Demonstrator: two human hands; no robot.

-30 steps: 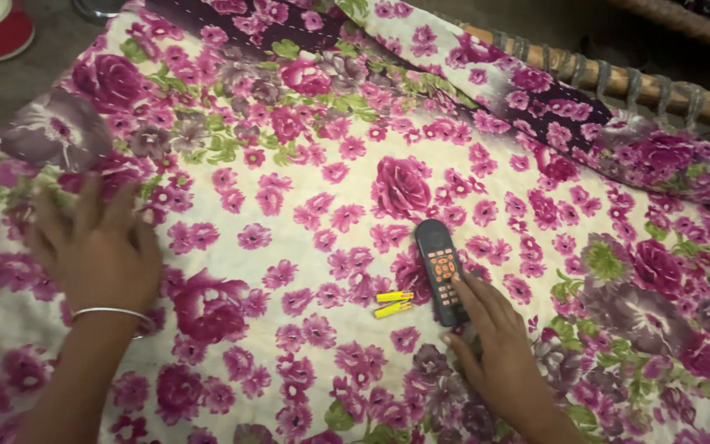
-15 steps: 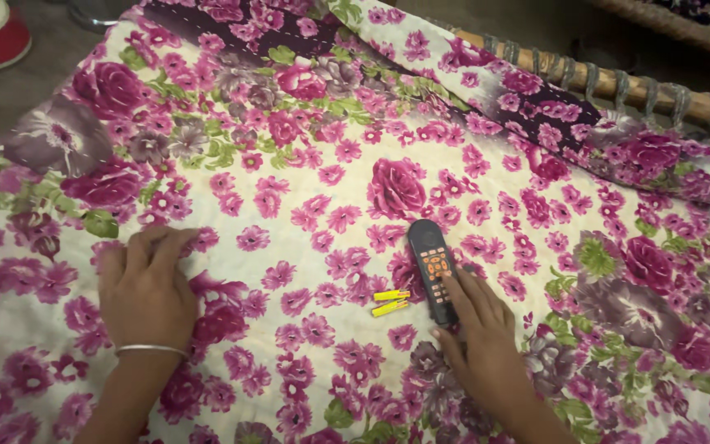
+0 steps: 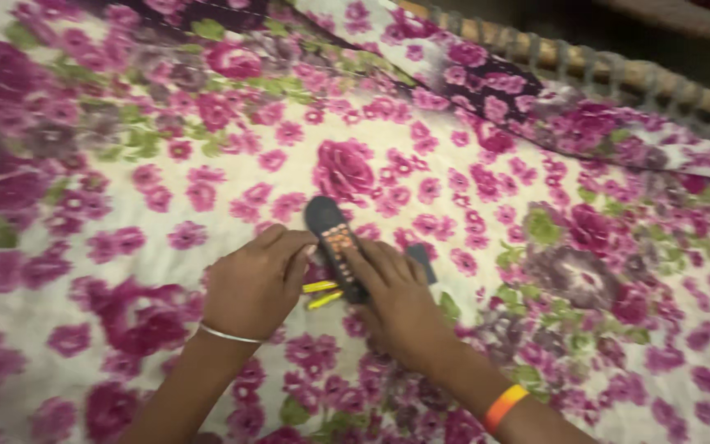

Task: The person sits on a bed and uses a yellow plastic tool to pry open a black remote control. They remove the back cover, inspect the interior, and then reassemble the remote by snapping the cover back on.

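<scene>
Your left hand (image 3: 255,284), a thin bangle at its wrist, lies loosely curled on the floral bedsheet (image 3: 166,205), its fingers (image 3: 293,247) touching the black remote (image 3: 334,245). Two yellow batteries (image 3: 322,293) lie just beside it. Your right hand (image 3: 400,300) rests on the remote's lower end, fingers flat, gripping nothing.

A remote control (image 3: 333,243) is laid on the bedsheet (image 3: 166,205) — flanked by left hand (image 3: 252,284) and right hand (image 3: 396,296), two batteries (image 3: 320,293) between them.

Open bedsheet (image 3: 166,189) all around; bed rail (image 3: 618,78) beyond.
</scene>
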